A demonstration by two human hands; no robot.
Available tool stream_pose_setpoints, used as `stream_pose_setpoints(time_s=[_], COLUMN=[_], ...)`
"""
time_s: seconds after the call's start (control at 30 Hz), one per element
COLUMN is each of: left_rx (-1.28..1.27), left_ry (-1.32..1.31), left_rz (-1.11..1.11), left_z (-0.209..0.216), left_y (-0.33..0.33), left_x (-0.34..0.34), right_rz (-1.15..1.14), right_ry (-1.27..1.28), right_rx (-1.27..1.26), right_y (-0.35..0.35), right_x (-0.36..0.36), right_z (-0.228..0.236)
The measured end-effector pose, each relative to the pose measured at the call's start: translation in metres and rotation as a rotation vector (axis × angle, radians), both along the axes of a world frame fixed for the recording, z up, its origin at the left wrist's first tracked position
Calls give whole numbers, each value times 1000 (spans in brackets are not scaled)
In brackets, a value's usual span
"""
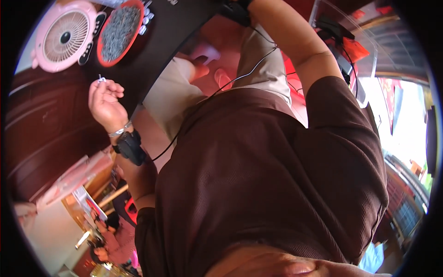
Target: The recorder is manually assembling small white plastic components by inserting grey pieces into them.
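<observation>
At the left, my left hand (108, 100) is raised beside the edge of the dark table (177, 27), fingers curled up. Its thumb and fingertips pinch a small white plastic piece (101, 79) with a thin bit sticking out. Just beyond it a red bowl (131, 45) holds a heap of grey metal nails (121, 31). Several small white pieces (146, 21) lie along the bowl's far right side. My right forearm (295, 34) reaches up to the top edge of the picture, where the hand itself is cut off.
A pink desk fan (64, 37) stands left of the bowl. A black cable (221, 88) runs across my lap from the black wrist device (130, 147) on my left arm. Another person (115, 240) sits at the lower left. Dark wood panelling (50, 113) borders the table.
</observation>
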State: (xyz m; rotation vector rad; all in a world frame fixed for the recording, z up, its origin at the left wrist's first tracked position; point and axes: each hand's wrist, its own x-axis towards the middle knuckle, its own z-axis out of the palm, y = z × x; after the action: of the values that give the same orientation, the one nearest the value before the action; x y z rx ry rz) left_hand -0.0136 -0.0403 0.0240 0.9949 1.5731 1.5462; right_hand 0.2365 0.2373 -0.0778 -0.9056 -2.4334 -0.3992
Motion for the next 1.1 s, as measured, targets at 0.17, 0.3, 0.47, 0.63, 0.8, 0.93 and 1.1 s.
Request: stream_pose_setpoints(time_s=[0.17, 0.3, 0.47, 0.63, 0.8, 0.93, 1.1], left_rx=[21, 88, 88, 126, 123, 122, -54], left_ry=[31, 246, 254, 233, 217, 229, -84], left_rz=[265, 396, 417, 379, 378, 343, 118], left_z=[-27, -42, -44, -43, -44, -48, -18], left_y=[-13, -14, -10, -10, -13, -18, -21], left_x=[-11, -1, -2, -3, -4, -6, -9], right_rz=[-13, 90, 137, 212, 59, 34, 86], right_ry=[-2, 177, 285, 340, 328, 219, 254], right_rx=[-17, -171, -191, -192, -201, -131, -220], right_y=[19, 4, 2, -13, 2, 15, -4], right_x=[-11, -15, -17, -19, -21, -22, -18], right_z=[16, 37, 44, 57, 47, 16, 37])
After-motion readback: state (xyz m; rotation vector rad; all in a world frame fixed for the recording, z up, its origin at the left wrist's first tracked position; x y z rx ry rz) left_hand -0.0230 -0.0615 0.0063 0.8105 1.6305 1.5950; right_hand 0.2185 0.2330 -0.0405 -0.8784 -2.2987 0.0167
